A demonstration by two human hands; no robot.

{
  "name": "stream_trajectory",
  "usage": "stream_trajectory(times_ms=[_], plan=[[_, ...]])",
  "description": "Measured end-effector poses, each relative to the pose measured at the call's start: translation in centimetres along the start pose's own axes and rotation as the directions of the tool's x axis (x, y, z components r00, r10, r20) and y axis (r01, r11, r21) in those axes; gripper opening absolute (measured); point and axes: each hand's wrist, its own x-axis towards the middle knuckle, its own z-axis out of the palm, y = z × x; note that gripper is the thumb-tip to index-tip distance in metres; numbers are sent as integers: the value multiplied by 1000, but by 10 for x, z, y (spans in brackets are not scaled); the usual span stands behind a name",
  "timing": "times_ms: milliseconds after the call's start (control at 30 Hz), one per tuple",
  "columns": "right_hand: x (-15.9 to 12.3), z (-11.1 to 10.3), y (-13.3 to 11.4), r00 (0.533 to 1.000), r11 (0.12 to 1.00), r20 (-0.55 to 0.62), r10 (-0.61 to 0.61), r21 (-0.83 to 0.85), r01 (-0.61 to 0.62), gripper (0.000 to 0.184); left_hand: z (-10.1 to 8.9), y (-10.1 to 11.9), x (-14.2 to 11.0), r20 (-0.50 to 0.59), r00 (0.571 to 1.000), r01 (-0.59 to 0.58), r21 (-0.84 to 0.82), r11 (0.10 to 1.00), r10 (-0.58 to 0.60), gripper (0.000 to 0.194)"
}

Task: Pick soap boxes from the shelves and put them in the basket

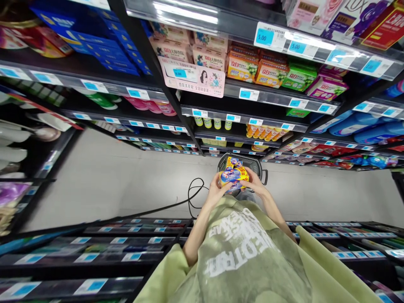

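Between my two hands is a yellow and blue OMO soap pack [232, 175], held in front of my body. My left hand [217, 188] wraps round its left end. My right hand [254, 182] grips the right end, with the fingers closed on it. Just beyond and below the pack stands a dark shopping basket [258, 167] on the floor. More yellow and blue packs [234, 161] lie in the basket, partly hidden by the one I hold.
A shelf ahead carries boxed soaps [242, 66], orange bottles [263, 132] and price tags. Blue bottles [344, 126] fill the right section. A black cable [164, 207] runs over the grey floor [126, 181] at left and loops near my feet. More shelves [101, 252] stand close behind me.
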Motion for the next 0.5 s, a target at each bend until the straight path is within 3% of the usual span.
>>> stream_trajectory(times_ms=[233,500], plan=[[9,13,6,984,995,-179,-14,-101,-4,60,-2,3,9,-56,997,60,4,998,-60,72],[7,13,3,983,994,-184,-20,-114,-1,58,-1,3,8,-30,999,44,13,999,-44,67]])
